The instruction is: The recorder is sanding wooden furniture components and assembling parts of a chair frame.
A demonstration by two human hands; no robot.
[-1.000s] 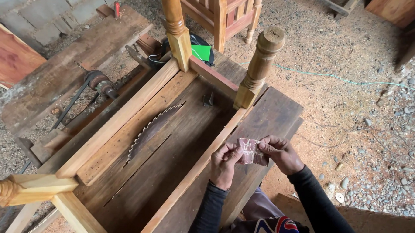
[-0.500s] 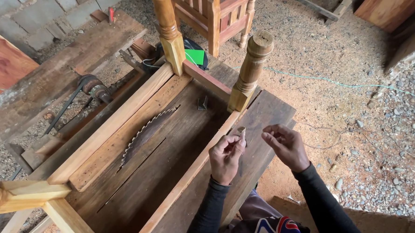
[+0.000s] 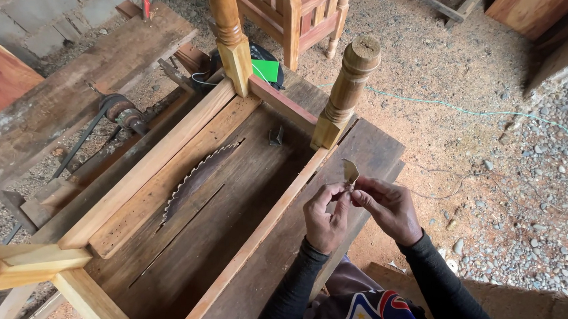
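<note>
Both hands together: left hand (image 3: 325,217) and right hand (image 3: 387,207) pinch folded sandpaper scrap (image 3: 349,172), rail (image 3: 275,210) at 9 o'clock. I judge it light, floppy; grip at fold.

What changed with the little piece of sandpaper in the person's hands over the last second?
A second ago both hands held it spread flat. Then the right hand let go while the left hand kept it, folded small. Now both pinch the folded sandpaper together again. The upturned wooden frame and the saw blade stayed put.
</note>
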